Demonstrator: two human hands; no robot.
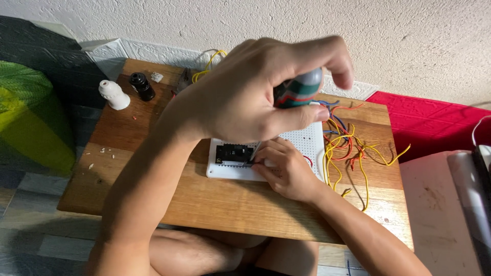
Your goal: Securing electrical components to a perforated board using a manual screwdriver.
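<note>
My left hand (250,92) is raised above the table and grips the striped green, red and grey handle of a screwdriver (299,89). Its thin metal shaft runs down to a black module (232,152) seated on a white breadboard (307,140). My right hand (286,166) rests on the breadboard's near edge, fingertips pressed beside the black module where the shaft ends. A tangle of yellow, red and blue jumper wires (348,151) spreads from the breadboard's right side across the wood.
The small wooden table (153,179) carries a white lamp socket (114,95), a black socket (142,86) and pliers (182,80) at its far left. A red mat (434,120) lies to the right, a green cushion (25,112) to the left.
</note>
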